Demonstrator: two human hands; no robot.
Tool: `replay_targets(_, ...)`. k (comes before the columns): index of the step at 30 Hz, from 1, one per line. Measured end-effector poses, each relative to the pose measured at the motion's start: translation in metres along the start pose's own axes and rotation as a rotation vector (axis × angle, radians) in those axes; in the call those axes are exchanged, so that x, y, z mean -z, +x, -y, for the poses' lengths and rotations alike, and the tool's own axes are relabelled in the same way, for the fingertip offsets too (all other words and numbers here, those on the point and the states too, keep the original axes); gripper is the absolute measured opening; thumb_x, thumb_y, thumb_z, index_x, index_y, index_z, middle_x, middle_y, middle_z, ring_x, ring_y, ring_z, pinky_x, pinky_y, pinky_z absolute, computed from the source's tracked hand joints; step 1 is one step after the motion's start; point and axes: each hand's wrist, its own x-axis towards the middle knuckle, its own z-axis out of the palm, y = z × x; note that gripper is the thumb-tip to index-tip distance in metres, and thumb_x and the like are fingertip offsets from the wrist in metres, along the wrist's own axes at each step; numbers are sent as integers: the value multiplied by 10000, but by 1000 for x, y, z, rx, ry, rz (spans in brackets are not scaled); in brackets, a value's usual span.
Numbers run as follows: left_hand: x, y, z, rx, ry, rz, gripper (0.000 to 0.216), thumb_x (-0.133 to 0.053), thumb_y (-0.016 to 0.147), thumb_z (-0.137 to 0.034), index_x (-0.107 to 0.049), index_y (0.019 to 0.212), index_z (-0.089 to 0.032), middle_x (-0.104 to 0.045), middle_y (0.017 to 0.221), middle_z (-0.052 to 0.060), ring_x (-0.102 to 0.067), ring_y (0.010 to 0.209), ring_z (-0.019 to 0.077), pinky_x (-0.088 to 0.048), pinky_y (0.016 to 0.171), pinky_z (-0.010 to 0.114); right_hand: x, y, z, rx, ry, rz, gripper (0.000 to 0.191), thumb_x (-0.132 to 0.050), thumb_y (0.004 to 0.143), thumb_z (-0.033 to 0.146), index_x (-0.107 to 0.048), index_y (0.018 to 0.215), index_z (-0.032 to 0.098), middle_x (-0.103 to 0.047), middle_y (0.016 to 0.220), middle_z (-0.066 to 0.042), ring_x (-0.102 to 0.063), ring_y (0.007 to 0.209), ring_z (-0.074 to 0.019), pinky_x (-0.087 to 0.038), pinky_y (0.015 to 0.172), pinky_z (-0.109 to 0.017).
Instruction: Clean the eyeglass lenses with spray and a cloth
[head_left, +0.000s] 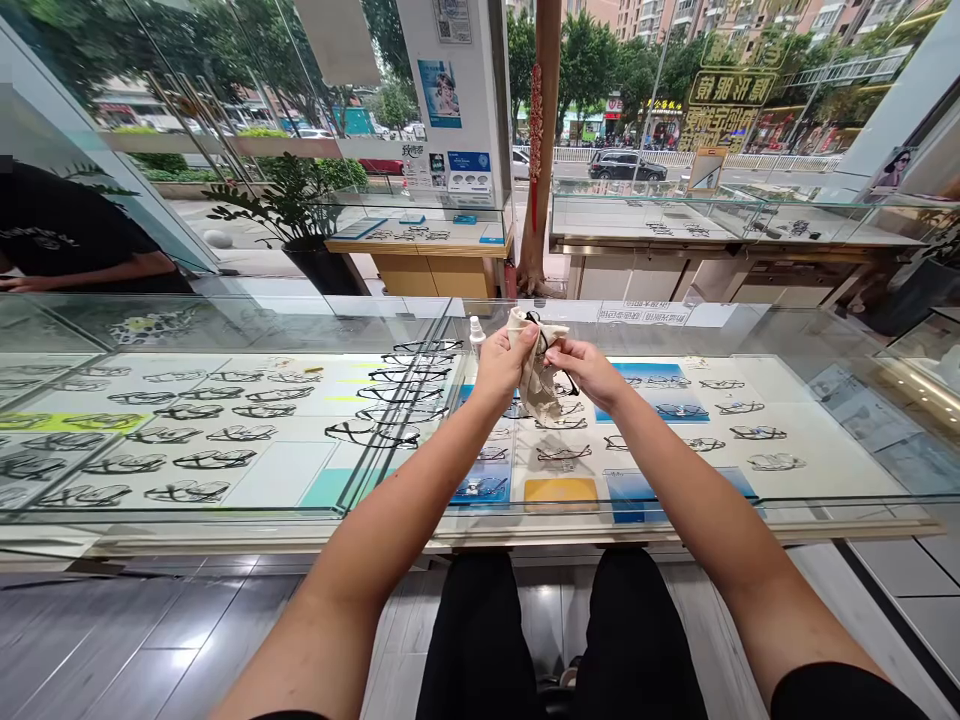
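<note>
Both my hands are raised over a glass display counter [225, 505]. My left hand [501, 364] is closed on a beige cleaning cloth [536, 385] that hangs down between the hands. My right hand [586, 368] pinches a pair of black-framed glasses [559, 365], partly wrapped in the cloth. A small white spray bottle [477, 336] stands on the glass just left of my left hand.
Several rows of glasses [217, 432] lie inside the counter, and more loose black frames [409, 385] sit on its top. A person in a black shirt [60, 235] leans at the far left. More showcases [735, 225] and a potted plant [304, 215] stand behind.
</note>
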Motion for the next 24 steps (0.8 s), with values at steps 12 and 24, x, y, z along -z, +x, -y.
replay_targets(12, 10, 7, -1, 40, 10, 101, 684, -954, 698, -772, -715, 909, -167, -785, 763, 61, -778, 764, 235, -601, 691, 325, -2, -4, 9, -45, 61, -25, 508, -1010, 594, 591, -730, 763, 203, -694, 831, -23, -575, 859, -185, -462, 856, -338)
replay_targets(24, 9, 2, -10, 30, 31, 240, 694, -1088, 631, -470, -739, 1147, -164, -849, 960, 74, -784, 787, 200, -614, 781, 304, -1, -7, 13, -81, 161, -34, 486, -1040, 593, 563, -762, 744, 193, -678, 796, -26, -571, 789, -162, -479, 714, -294)
